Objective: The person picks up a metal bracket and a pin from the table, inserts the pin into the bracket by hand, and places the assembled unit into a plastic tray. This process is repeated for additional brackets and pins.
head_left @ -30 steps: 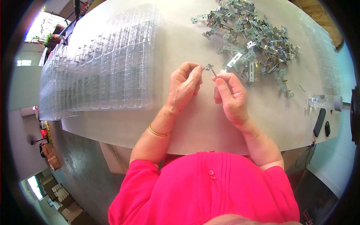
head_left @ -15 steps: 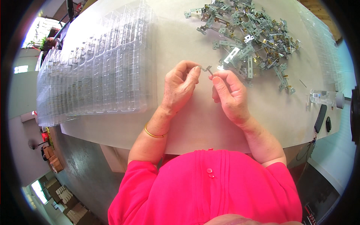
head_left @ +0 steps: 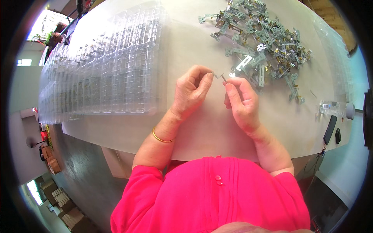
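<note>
Your left hand (head_left: 191, 91) and right hand (head_left: 241, 101) pinch one small metal part (head_left: 221, 77) between their fingertips, so you look mid-assembly. Next calls for a steady, aligned fit, I judge

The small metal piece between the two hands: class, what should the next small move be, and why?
Probably bring the fingertips closer and seat the small metal piece together. The left hand and right hand both pinch it above the table, with the pile of metal parts behind and the clear plastic trays to the left, so the piece looks unfinished.
</note>
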`<state>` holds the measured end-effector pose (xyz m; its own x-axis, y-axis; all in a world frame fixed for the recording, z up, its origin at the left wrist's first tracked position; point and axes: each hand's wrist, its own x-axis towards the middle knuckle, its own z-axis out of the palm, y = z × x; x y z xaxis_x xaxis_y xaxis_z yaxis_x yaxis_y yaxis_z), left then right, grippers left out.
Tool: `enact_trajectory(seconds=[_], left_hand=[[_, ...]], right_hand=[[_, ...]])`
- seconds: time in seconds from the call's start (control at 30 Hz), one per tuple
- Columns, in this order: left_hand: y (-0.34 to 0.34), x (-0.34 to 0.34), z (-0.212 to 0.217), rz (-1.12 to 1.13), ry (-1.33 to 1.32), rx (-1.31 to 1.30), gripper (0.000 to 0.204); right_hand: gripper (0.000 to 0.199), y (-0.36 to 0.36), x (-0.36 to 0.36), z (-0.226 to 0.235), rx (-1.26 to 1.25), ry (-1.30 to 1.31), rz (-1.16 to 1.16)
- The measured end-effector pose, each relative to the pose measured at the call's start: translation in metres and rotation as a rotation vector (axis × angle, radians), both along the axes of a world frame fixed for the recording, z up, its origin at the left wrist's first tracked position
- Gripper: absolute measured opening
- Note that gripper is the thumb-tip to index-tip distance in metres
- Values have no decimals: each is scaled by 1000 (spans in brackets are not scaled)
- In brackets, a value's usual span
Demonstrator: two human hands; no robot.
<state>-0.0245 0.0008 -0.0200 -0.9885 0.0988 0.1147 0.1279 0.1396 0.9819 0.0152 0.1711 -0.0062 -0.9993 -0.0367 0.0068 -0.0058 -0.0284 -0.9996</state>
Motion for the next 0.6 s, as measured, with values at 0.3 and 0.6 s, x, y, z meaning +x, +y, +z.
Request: enact_trajectory(seconds=[0.3, 0.6], left_hand=[[5, 6, 4, -37, 262, -116, 5], [2, 6, -1, -122, 425, -139, 11]], right_hand=[[25, -1, 5, 2, 7, 53, -10], [15, 2, 5, -2, 64, 68, 13]])
